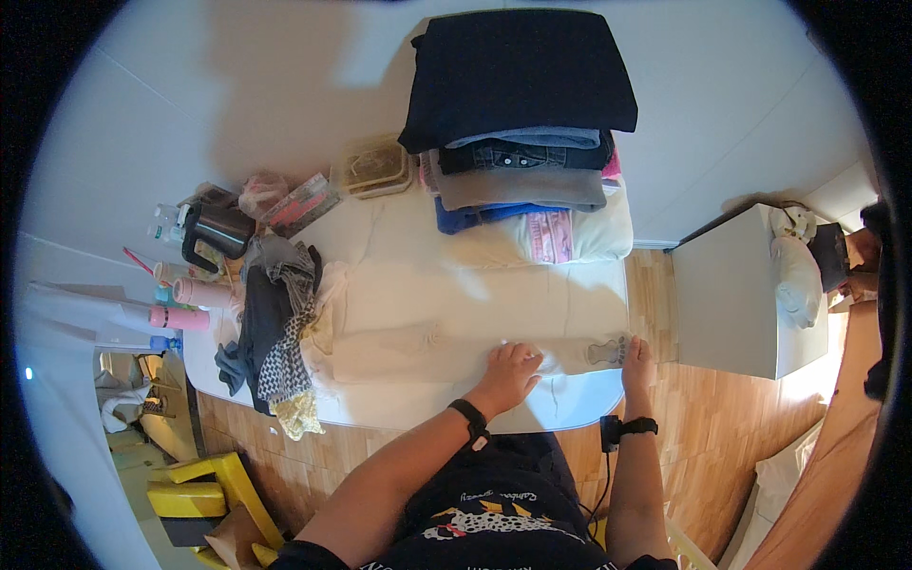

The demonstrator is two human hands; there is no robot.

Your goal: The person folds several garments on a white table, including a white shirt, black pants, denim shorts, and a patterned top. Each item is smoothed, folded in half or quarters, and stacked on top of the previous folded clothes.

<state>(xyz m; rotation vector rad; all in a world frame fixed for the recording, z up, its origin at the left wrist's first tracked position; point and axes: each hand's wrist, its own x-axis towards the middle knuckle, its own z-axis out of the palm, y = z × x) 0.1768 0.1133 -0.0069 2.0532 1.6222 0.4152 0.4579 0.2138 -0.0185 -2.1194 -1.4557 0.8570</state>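
A cream pair of tights or a legging [456, 354] lies stretched flat across the white table [399, 285], with a grey patterned sole patch at its right end. My left hand [507, 375] rests on the middle of the fabric, fingers bent and somewhat apart. At the patched end, my right hand [638, 365] grips the edge of the fabric near the table's right side. Beyond the hands stands a stack of folded clothes, with a black garment [524, 78] on top, jeans and a grey piece [520, 191] below it, and a pale folded bundle [598, 239] at the bottom.
Loose clothes [267, 313] lie heaped at the table's left end. Behind them stand a dark kettle [222, 231], pink bottles [203, 292] and a plastic food container [375, 167]. A white cabinet [734, 292] is at the right. A yellow-framed item [189, 499] stands on the floor.
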